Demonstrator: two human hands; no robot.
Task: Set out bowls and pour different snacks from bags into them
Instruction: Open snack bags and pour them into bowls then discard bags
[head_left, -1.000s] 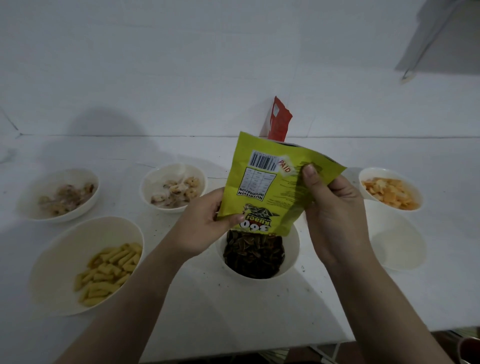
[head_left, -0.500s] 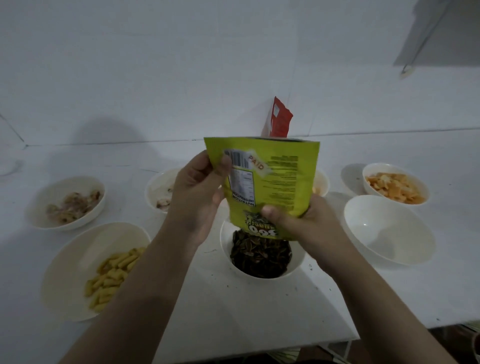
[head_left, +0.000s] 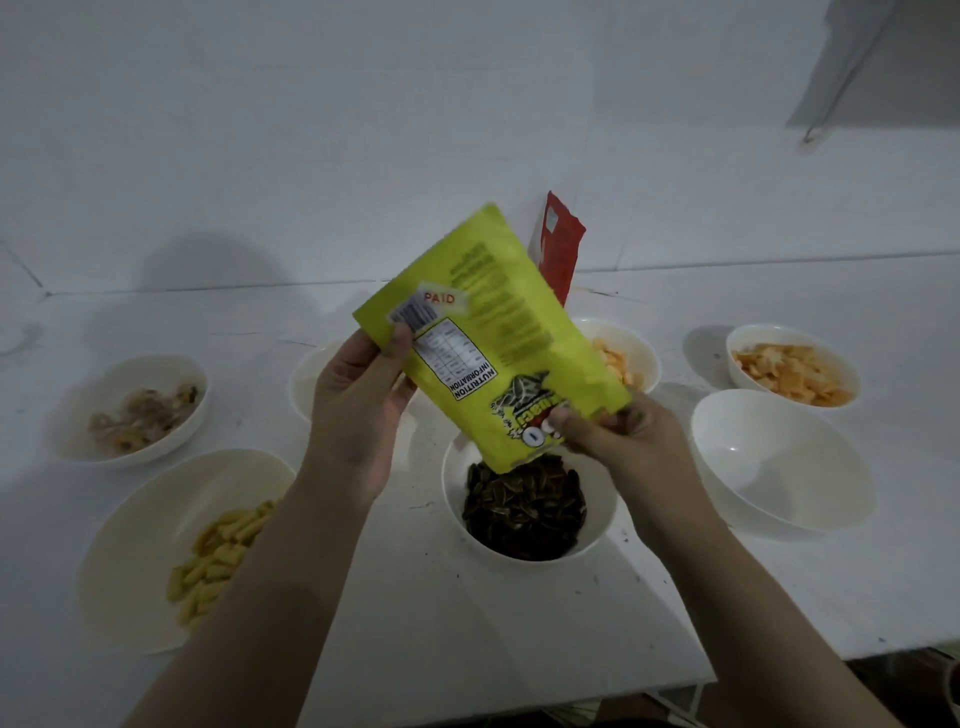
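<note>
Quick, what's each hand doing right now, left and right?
Left hand: holds the upper corner of the green bag, thumb on its front.
Right hand: pinches the bag's lower end over the bowl of seeds.

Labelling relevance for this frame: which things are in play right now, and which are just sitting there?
In play:
- green bag, tipped mouth-down
- seed bowl under it
- left hand and right hand, both gripping the bag

Idle:
- empty bowl
- yellow-stick bowl
- cracker bowl
- red bag
</note>
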